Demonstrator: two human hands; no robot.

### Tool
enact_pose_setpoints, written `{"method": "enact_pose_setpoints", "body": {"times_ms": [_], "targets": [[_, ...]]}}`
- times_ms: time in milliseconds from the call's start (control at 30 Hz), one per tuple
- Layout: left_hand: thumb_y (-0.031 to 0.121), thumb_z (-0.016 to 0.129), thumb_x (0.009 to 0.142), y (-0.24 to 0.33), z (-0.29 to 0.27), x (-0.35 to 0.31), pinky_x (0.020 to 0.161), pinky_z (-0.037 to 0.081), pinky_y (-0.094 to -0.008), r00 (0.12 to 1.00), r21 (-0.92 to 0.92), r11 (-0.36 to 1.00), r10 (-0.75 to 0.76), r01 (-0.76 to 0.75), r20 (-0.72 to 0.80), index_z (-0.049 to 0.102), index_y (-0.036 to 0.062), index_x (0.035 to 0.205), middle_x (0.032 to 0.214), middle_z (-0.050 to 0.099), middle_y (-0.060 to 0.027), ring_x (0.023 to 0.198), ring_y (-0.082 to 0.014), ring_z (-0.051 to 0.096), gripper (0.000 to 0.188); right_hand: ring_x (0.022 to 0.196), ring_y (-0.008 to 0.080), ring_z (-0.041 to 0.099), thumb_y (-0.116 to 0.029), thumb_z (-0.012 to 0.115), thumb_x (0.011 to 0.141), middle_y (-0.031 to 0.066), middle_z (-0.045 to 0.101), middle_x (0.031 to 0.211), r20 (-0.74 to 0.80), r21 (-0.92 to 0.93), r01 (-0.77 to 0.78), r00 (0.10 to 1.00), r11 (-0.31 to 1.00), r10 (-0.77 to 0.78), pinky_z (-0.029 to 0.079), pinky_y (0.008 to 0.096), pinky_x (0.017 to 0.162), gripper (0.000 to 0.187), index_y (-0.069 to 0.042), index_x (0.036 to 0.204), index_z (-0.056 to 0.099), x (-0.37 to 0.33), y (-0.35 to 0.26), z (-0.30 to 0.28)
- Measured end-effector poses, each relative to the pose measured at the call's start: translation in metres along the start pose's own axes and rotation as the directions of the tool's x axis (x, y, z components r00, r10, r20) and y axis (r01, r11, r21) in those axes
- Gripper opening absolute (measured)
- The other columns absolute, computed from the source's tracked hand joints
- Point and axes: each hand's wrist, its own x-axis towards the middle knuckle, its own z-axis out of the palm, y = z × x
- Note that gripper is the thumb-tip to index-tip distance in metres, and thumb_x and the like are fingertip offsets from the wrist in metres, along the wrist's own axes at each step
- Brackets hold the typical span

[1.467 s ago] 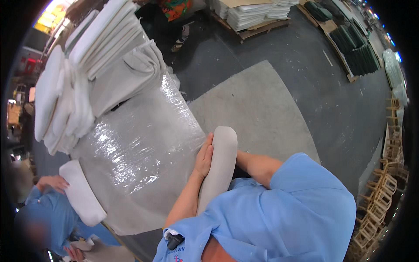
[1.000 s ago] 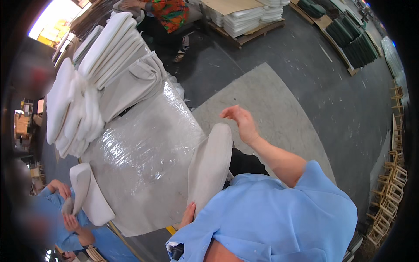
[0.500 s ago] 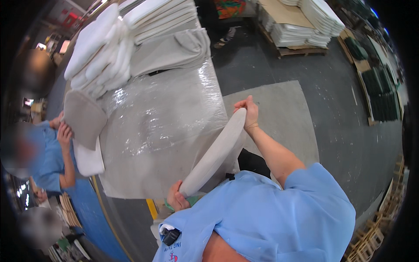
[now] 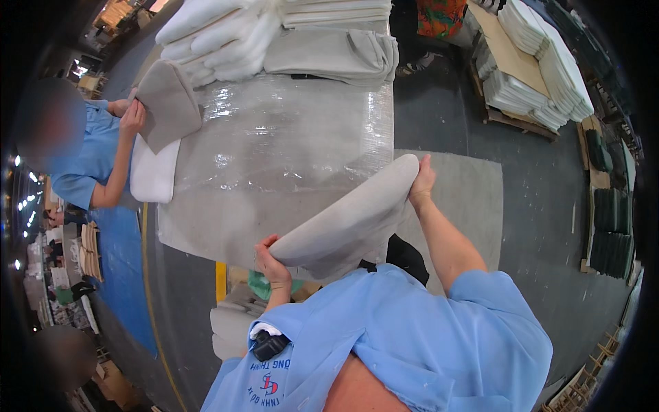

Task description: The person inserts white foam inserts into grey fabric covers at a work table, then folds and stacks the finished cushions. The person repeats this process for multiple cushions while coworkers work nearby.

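Note:
A light grey fabric-covered cushion point(image 4: 343, 220) is stretched between my two hands at the near edge of the work table. My left hand point(image 4: 274, 264) grips its left end. My right hand point(image 4: 423, 182) is closed on the right end, with the fingers partly hidden behind the fabric. The table point(image 4: 288, 130) beyond is covered with grey sheeting, and clear shiny plastic lies over its far part. Folded grey fabric covers point(image 4: 336, 58) and a heap of white pads point(image 4: 220, 41) lie at its far end.
At the left, a person in blue point(image 4: 96, 161) holds another grey cushion point(image 4: 168, 103) over a white pad point(image 4: 156, 172). Grey folded pieces point(image 4: 230, 326) are stacked below the table's near edge. A pallet of white pads point(image 4: 525, 99) and dark green stacks point(image 4: 611, 213) stand at the right.
The cushion has been turned to show more of its broad face. My left hand has risen slightly, and my right hand has shifted right. The whole view has swung round.

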Motion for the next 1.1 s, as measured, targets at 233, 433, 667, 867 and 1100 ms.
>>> {"method": "enact_pose_setpoints", "body": {"times_ms": [233, 433, 667, 867, 1100], "targets": [[0.058, 0.037, 0.112, -0.035, 0.019, 0.027, 0.116, 0.040, -0.0416, 0.935, -0.153, 0.950, -0.299, 0.272, -0.193, 0.047, -0.0030, 0.152, 0.153, 0.052, -0.0203, 0.137, -0.0300, 0.052, 0.074, 0.116, 0.0242, 0.064, -0.068, 0.036, 0.109, 0.0167, 0.069, 0.129, 0.232, -0.371, -0.133, 0.945, 0.919, 0.230, 0.050, 0.0394, 0.101, 0.082, 0.003, 0.138, 0.063, -0.016, -0.032, 0.004], [0.037, 0.056, 0.109, -0.016, -0.019, 0.037, 0.114, 0.044, -0.0401, 0.865, 0.058, 0.875, -0.485, 0.481, 0.133, 0.039, 0.0014, 0.161, 0.156, 0.051, -0.0178, 0.139, -0.0278, 0.053, 0.064, 0.104, 0.0217, 0.069, -0.070, 0.023, 0.109, 0.0154, 0.070, 0.125, 0.515, -0.524, -0.089, 0.759, 0.847, 0.398, 0.057, 0.0355, 0.091, 0.083, -0.007, 0.152, 0.057, -0.048, -0.100, -0.017], [0.033, 0.059, 0.106, 0.009, -0.051, 0.044, 0.102, 0.054, -0.0425, 0.832, -0.129, 0.842, -0.474, 0.524, 0.288, 0.054, 0.0061, 0.153, 0.143, 0.063, -0.0130, 0.126, -0.0254, 0.063, 0.053, 0.076, 0.0155, 0.064, -0.066, 0.021, 0.112, 0.0090, 0.069, 0.100, 0.670, -0.434, 0.043, 0.683, 0.900, 0.291, 0.058, 0.0326, 0.079, 0.079, -0.008, 0.153, 0.055, -0.072, -0.116, -0.015], [0.042, 0.053, 0.109, 0.038, -0.073, 0.032, 0.079, 0.064, -0.0460, 0.813, -0.085, 0.827, -0.519, 0.556, 0.264, 0.062, 0.0058, 0.141, 0.132, 0.068, -0.0132, 0.110, -0.0266, 0.071, 0.049, 0.071, 0.0128, 0.063, -0.059, 0.035, 0.113, 0.0061, 0.066, 0.096, 0.759, -0.376, 0.043, 0.588, 0.926, 0.281, 0.057, 0.0272, 0.073, 0.067, -0.008, 0.150, 0.058, -0.077, -0.138, -0.016], [0.053, 0.044, 0.111, 0.032, -0.078, 0.010, 0.073, 0.068, -0.0427, 0.844, -0.142, 0.843, -0.479, 0.519, 0.240, 0.058, 0.0020, 0.140, 0.124, 0.070, -0.0173, 0.102, -0.0284, 0.074, 0.060, 0.083, 0.0125, 0.063, -0.032, 0.072, 0.102, 0.0048, 0.067, 0.101, 0.834, -0.373, 0.146, 0.484, 0.916, 0.263, 0.057, 0.0292, 0.077, 0.059, -0.008, 0.153, 0.053, -0.087, -0.151, -0.017]]}}
